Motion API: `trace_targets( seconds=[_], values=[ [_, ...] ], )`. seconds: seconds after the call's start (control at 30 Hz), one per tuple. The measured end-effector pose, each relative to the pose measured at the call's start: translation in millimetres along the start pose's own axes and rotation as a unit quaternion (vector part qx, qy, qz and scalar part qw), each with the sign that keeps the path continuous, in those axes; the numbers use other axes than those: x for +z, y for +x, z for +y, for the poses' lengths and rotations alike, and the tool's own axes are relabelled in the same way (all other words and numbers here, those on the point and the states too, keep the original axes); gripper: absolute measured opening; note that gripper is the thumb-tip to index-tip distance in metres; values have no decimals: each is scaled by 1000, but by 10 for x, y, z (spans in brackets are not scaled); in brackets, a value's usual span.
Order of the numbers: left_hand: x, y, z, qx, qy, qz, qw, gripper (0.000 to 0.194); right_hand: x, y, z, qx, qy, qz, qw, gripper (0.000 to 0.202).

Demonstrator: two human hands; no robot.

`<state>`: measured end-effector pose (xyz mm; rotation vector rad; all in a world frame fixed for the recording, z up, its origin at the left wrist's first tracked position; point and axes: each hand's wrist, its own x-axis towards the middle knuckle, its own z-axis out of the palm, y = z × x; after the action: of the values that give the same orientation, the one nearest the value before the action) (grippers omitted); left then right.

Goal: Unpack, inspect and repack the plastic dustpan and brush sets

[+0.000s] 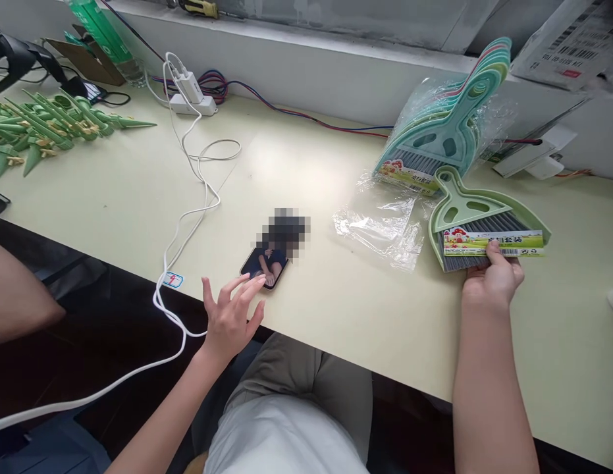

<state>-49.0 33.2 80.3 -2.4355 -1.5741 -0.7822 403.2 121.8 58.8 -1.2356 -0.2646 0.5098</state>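
Note:
A smartphone lies on the table, its screen lit and its upper part blurred out. My left hand is over its near edge with fingers spread, one fingertip at the screen. At the right, my right hand grips a light green dustpan-and-brush set by its lower edge, thumb on the printed label. Grey bristles show behind that label. Just beyond it stands a stack of similar dustpan sets in clear plastic, teal and green. Crumpled clear plastic bags lie left of the held set.
White cables run from a power strip across the table and over its front edge. Green pointed plastic pieces are piled at the left, near a green-labelled bottle. Another person's arm is at the left edge.

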Motion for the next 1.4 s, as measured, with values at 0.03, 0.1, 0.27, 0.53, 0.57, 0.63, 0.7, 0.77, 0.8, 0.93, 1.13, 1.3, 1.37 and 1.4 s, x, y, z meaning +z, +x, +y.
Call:
trace_targets(
  seconds=[0.03, 0.1, 0.27, 0.53, 0.57, 0.63, 0.7, 0.77, 0.8, 0.93, 1.13, 1.3, 1.37, 1.4],
  values=[
    [8, -11, -14, 0, 1, 4, 1000, 46, -3, 4, 5, -1, 0, -2, 1000, 30],
    [26, -24, -33, -2, 3, 0, 1000, 47, -8, 12, 13, -1, 2, -3, 1000, 29],
    [73, 31, -4, -15, 2, -34, 999, 48, -9, 30, 24, 1, -7, 6, 1000, 33],
    [73, 59, 27, -22, 13, -11, 1000, 45, 1, 21, 25, -5, -5, 1, 1000, 33],
    [68, 61, 30, -25, 13, -8, 1000, 44, 0, 22, 27, -7, -5, 0, 1000, 33],
    [60, 76, 41, -34, 8, -2, 999, 45, -4, 25, 30, -10, -3, -1, 1000, 35],
    [63, 110, 54, -47, 0, 3, 999, 48, -8, 29, 31, -12, -5, -4, 1000, 35],
    [87, 171, 71, -54, -10, -1, 999, 52, -12, 32, 32, -12, -10, -5, 1000, 35],
    [107, 214, 83, -52, -18, -10, 998, 53, -14, 33, 33, -11, -11, -5, 1000, 36],
    [199, 492, 168, -91, -35, -39, 994, 51, -11, 25, 47, -10, -18, 5, 1000, 38],
    [182, 799, 324, -139, -63, -6, 988, 48, 17, -5, 54, -8, -25, 16, 1000, 38],
    [118, 602, 267, -146, -50, 19, 988, 47, 25, -10, 38, -4, -29, 12, 1000, 39],
    [115, 529, 247, -146, -43, 12, 988, 48, 28, -12, 35, -4, -28, 6, 1000, 40],
    [120, 511, 246, -143, -39, 4, 989, 49, 29, -14, 34, -5, -27, 6, 1000, 40]
  ],
)
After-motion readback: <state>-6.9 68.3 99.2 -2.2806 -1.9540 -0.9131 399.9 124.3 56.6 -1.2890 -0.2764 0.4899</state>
